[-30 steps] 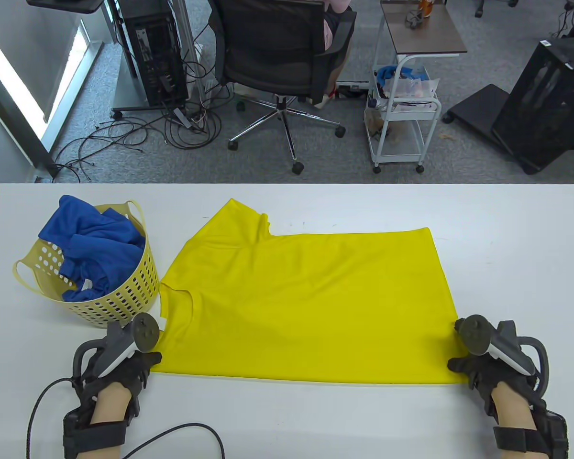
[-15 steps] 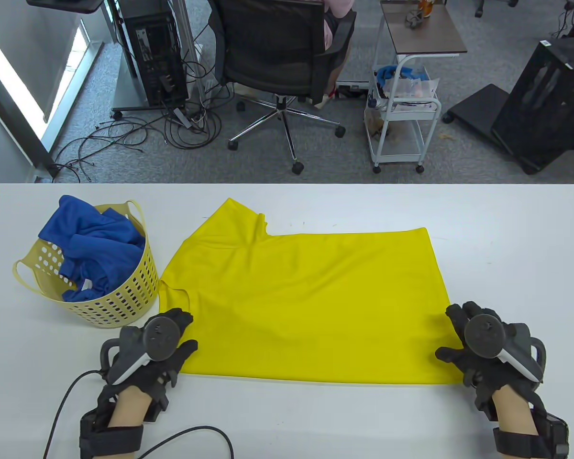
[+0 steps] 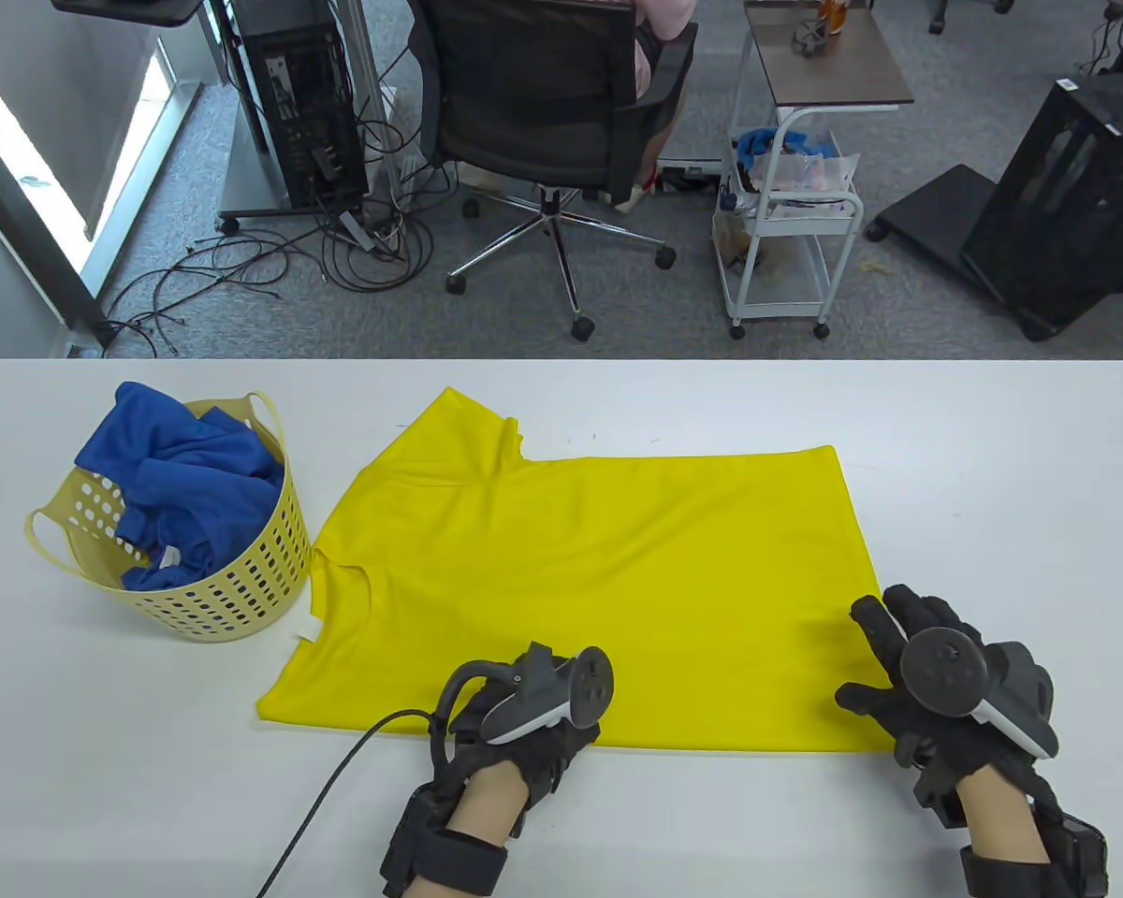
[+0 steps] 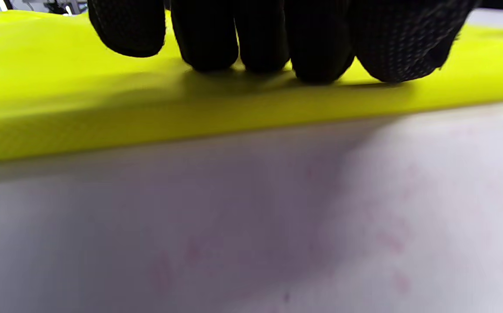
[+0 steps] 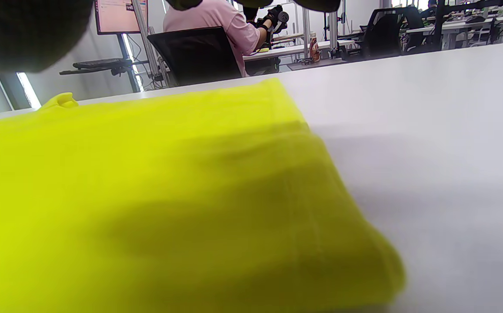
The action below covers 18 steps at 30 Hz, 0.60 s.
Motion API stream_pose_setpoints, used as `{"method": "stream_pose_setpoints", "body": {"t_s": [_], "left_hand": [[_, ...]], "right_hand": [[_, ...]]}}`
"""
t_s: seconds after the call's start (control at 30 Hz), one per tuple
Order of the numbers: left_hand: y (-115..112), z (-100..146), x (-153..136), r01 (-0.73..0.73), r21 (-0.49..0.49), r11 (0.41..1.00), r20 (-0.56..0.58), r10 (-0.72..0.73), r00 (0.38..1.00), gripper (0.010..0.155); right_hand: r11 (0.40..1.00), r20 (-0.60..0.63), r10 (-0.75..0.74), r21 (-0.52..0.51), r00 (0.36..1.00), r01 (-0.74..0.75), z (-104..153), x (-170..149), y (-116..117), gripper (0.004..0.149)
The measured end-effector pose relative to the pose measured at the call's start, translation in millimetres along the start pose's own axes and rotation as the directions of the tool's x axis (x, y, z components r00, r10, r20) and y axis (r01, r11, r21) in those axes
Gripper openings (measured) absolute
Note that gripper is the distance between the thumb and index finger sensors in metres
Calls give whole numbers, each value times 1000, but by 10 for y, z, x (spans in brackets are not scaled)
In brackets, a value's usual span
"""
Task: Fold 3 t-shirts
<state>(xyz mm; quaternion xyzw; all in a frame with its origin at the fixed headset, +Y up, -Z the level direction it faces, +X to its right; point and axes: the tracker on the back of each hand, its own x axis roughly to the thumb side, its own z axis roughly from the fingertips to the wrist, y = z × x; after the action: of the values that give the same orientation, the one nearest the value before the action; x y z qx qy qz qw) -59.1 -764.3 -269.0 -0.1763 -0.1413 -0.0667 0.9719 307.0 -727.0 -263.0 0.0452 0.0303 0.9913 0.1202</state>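
A bright yellow t-shirt [image 3: 599,580], folded lengthwise, lies flat on the white worktop [image 3: 1011,468], its collar to the left and its hem to the right. One sleeve juts toward the far side, near the left end.

The left hand [image 3: 533,739] in its black sensor glove sits at the near edge of the yellow t-shirt, roughly midway along it. In the left wrist view its fingers [image 4: 208,39] press down side by side on the cloth just inside that near edge, flat on top rather than pinching any fabric.

The right hand [image 3: 936,697] rests at the near right corner of the shirt, by the hem. In the table view its fingers [image 3: 884,627] are spread and lie over the cloth; it grasps nothing. The right wrist view shows the rounded near corner of the fabric [image 5: 277,226] lying on the worktop.

To the left, just beside the collar end, stands a pale yellow perforated plastic basket [image 3: 234,580] with loop handles. A crumpled blue garment [image 3: 187,477] fills it and rises above its rim.

A black cable [image 3: 337,786] trails from the left hand across the near worktop.
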Motion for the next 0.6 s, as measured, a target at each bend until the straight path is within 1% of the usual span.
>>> {"method": "stream_pose_setpoints", "body": {"t_s": [0.03, 0.07, 0.1, 0.17, 0.23, 0.3, 0.4, 0.43, 0.5, 0.53, 0.57, 0.6], "left_hand": [[-14, -3, 8, 18, 1, 1000, 0, -18, 1000, 57], [-18, 3, 14, 30, -21, 999, -13, -31, 999, 57], [-28, 19, 33, 17, -19, 1000, -16, -18, 1000, 57], [-36, 38, 66, 36, 24, 999, -1, -36, 999, 57], [-46, 59, 103, 19, 53, 998, 21, -20, 1000, 52], [-55, 77, 135, 23, 50, 999, 24, -24, 999, 43], [-51, 100, 131, 38, 90, 995, 28, -40, 999, 42], [-47, 103, 115, 27, 86, 996, 33, -30, 999, 44], [-31, 112, 80, -14, 17, 1000, 37, 13, 999, 51], [-28, 127, 67, -34, -33, 999, 28, 35, 999, 55], [-34, 137, 64, -33, -51, 998, 27, 34, 999, 58], [-44, 142, 62, -16, -47, 999, 33, 17, 999, 58]], "right_hand": [[1000, 0, 1, 2, 1000, -1, -3, 1, 1, 85], [1000, -1, 3, 6, 1000, -3, -7, 3, 3, 85], [1000, -1, 4, 9, 1000, -4, -14, 3, 5, 85], [1000, 0, -7, 6, 1000, 7, -20, 3, 8, 85], [1000, 0, -5, 6, 1000, 5, -23, 4, 15, 85], [1000, -5, -3, 11, 1000, 4, -19, 6, 23, 85], [1000, -7, -12, 11, 1000, 12, -15, 5, 25, 85], [1000, -10, -7, 10, 1000, 7, -16, 4, 25, 85], [1000, -12, -7, 10, 1000, 7, -12, 3, 20, 85], [1000, -12, -11, 9, 1000, 11, -13, 1, 20, 84], [1000, -13, -11, 8, 1000, 11, -14, -1, 20, 84], [1000, -16, -10, 10, 1000, 11, -16, -5, 23, 84]]}}
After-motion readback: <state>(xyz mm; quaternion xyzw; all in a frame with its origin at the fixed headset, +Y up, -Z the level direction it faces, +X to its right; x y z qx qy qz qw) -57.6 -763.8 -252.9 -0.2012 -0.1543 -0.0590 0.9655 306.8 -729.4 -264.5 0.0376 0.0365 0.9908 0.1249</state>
